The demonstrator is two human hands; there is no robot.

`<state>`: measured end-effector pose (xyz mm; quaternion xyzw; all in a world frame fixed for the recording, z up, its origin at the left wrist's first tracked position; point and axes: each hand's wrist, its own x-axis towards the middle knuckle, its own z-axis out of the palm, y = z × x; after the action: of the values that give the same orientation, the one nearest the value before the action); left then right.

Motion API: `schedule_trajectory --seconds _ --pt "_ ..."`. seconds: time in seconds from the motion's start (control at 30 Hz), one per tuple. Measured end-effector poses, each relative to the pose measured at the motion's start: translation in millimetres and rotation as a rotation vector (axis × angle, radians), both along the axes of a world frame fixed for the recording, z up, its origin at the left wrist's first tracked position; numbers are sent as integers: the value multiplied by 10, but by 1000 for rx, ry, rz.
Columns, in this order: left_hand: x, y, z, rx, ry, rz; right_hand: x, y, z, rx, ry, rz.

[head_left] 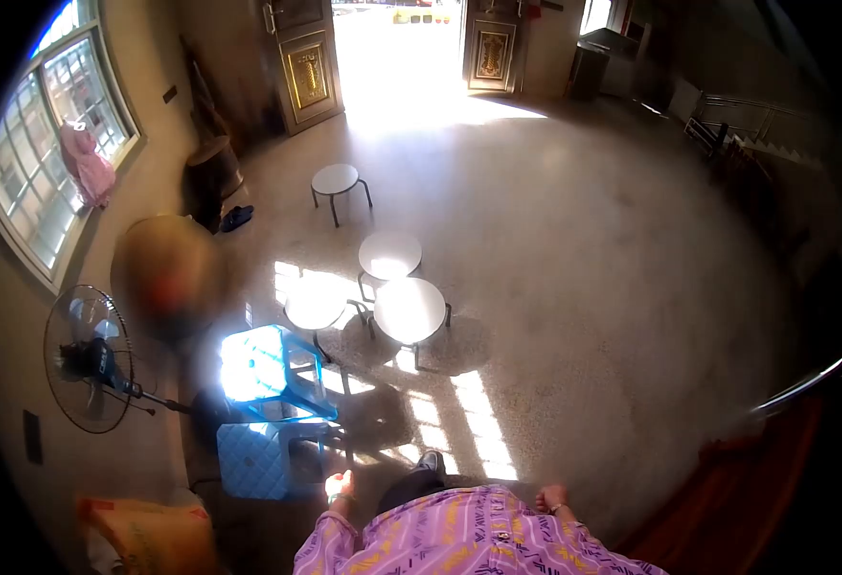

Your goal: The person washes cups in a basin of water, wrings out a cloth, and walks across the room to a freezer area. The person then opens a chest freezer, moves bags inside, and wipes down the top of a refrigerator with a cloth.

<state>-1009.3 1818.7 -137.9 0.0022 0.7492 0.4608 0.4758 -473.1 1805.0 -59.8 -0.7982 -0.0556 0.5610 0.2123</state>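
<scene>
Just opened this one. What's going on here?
A person in a patterned purple shirt is on a sunlit floor, with nothing visible in either hand. The left hand is nearest the closer blue stool; the right hand is at the other side. Another blue stool and four round stools stand farther ahead.

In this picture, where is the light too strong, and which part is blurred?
Head view: the doorway is blown out white, and sun glares on the farther blue stool; head view: a round brownish shape near the left wall is blurred.
</scene>
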Motion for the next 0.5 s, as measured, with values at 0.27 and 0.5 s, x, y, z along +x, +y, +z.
schedule_trajectory --seconds 0.27,0.5 --pt "1018 2520 1049 -54 671 -686 486 698 73 51 -61 -166" --pt "2129 3400 862 -4 694 -653 2107 1672 -665 45 309 -332"
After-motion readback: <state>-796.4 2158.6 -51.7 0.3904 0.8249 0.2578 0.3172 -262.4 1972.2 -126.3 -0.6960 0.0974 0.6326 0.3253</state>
